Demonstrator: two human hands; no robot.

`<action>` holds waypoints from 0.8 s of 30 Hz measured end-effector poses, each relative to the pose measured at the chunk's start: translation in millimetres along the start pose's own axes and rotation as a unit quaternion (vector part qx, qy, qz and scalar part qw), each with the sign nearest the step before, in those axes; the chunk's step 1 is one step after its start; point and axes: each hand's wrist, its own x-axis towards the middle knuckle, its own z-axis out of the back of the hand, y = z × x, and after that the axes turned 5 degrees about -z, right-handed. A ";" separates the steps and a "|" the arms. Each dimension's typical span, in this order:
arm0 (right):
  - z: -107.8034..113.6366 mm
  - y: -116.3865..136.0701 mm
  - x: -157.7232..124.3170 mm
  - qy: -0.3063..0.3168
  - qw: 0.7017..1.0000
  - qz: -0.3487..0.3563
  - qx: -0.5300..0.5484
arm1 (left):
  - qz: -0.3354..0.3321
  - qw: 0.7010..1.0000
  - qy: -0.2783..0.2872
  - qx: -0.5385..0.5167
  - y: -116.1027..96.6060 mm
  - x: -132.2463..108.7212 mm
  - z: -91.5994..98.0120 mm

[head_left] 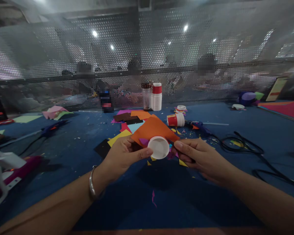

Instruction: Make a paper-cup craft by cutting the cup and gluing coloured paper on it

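A white paper cup (pixel 158 148) is turned with its round opening toward me. My left hand (pixel 123 153) is closed on the cup, thumb at its rim, with an orange paper sheet (pixel 153 127) directly behind and a small purple paper piece (pixel 144 141) at the cup's left. On the other side, my right hand (pixel 194 153) is closed in a pinch beside the cup. A thin dark item (pixel 171 142) shows at its fingertips, too small to name. The fingers behind the cup and the sheet are partly hidden.
Coloured paper sheets (pixel 122 116) lie beyond my hands. Red-and-white paper cups (pixel 175 120) lie sideways near a glue gun (pixel 199 126) with a long black cord (pixel 250 147). A cup stack (pixel 157 98) stands by a clear bottle (pixel 146 98). A power strip (pixel 17 173) sits left.
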 end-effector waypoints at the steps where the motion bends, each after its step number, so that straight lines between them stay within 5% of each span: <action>1: -0.2 0.5 -0.1 -0.001 1.000 -0.002 -0.003 | -0.006 1.000 -0.004 0.003 0.2 0.0 -0.1; 24: 0.1 -2.7 1.3 -0.002 1.000 0.010 -0.028 | 0.034 0.997 0.063 0.019 1.4 -2.3 -2.4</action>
